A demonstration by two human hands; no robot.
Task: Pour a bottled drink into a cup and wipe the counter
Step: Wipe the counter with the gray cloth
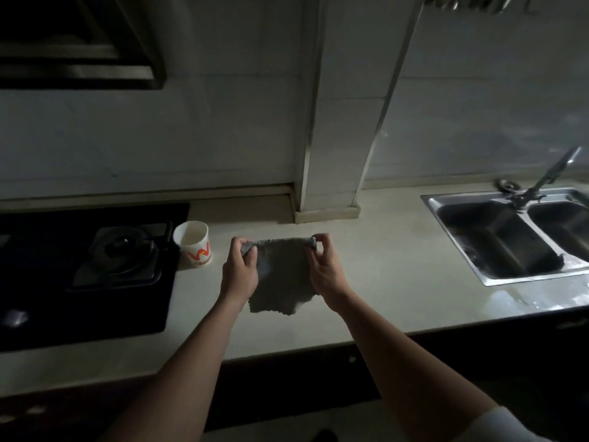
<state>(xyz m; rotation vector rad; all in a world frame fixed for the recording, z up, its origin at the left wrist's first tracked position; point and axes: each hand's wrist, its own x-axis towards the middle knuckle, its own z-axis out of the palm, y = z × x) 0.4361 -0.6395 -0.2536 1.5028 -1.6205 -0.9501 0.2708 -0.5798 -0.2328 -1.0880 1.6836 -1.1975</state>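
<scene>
Across the middle of the frame runs a pale worktop (398, 266), with a black hob (79, 298) at the left and a steel 2-basin sink (526, 275) at the right. At centre, a grey cloth (280, 275) is held spread out: the left hand (239, 269) and right hand (325, 269) each pinch a top corner with curled fingers. Just left of the cloth, a paper cup (193, 247) stands upright beside the hob.

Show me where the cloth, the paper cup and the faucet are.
cloth (280, 275), head view, middle of the grey fabric.
paper cup (196, 250), head view, outer wall.
faucet (556, 170), head view, slanted spout.
</scene>
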